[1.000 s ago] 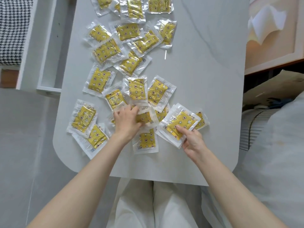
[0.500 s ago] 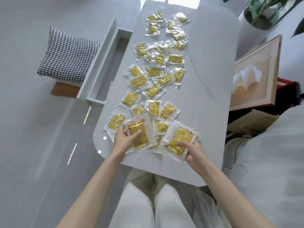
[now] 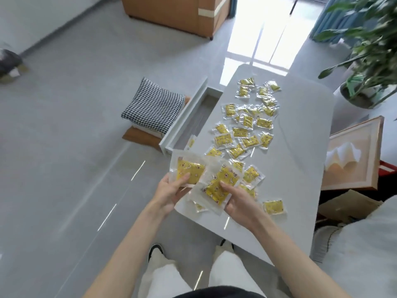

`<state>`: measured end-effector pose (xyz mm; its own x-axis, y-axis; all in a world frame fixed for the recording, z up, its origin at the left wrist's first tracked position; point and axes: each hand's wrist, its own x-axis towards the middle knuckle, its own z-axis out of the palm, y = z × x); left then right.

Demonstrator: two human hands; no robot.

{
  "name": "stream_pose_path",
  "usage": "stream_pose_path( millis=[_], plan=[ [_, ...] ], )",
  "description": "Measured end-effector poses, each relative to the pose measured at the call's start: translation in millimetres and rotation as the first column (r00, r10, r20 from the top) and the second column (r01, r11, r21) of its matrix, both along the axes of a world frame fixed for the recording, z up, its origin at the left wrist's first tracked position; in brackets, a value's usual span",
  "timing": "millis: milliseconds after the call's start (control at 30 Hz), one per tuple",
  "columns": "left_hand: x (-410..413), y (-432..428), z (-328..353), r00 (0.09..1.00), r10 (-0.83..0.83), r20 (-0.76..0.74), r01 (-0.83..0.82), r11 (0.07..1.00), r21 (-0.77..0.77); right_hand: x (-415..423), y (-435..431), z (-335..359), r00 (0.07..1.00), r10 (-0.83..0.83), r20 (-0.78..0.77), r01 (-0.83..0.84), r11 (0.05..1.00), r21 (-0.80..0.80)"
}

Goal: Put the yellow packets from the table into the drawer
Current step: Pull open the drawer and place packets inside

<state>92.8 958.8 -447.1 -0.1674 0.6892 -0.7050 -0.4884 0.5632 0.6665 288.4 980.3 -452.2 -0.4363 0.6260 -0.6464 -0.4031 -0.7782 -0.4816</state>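
With the left hand (image 3: 169, 191) pinching one yellow packet (image 3: 190, 169) and the right hand (image 3: 237, 201) clasping a stack of packets (image 3: 217, 186) above the table (image 3: 300, 168) edge, carry both flat over the open drawer (image 3: 193, 123) before loosening either grip.

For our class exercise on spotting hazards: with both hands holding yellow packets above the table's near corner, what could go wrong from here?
1. The right hand grips a loose stack of packets; some may slide out and fall to the floor.
2. The drawer is narrow, so packets dropped from the left hand could miss it.
3. A packet near the table edge might get knocked off.
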Motion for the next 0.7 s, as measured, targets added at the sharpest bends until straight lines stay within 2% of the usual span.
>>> stream_pose_path(
  millis=[100, 200, 300, 433, 633, 700],
  plan=[
    [-42, -14, 10, 1.000, -0.031, 0.001, 0.031, 0.999, 0.032, -50, -4, 9, 0.998, 0.038, 0.052, -0.043, 0.995, 0.094],
    [-94, -31, 15, 0.969, -0.167, -0.184, 0.182, 0.981, 0.068, -98, -11, 11, 0.986, 0.045, 0.159, -0.073, 0.981, 0.179],
    [-157, -46, 28, 0.859, -0.248, -0.448, 0.312, 0.947, 0.074, -152, -19, 13, 0.961, 0.061, 0.270, -0.119, 0.971, 0.206],
    [-230, -43, 38, 0.702, -0.292, -0.650, 0.439, 0.895, 0.073, -207, -18, 21, 0.905, 0.086, 0.418, -0.208, 0.944, 0.256],
    [-297, -6, 30, 0.470, -0.490, -0.734, 0.655, 0.751, -0.083, -260, 16, 35, 0.842, 0.173, 0.512, -0.353, 0.893, 0.278],
    [-309, 12, 27, 0.433, -0.531, -0.728, 0.681, 0.722, -0.122, -272, 32, 35, 0.825, 0.205, 0.527, -0.391, 0.880, 0.270]
  ],
)
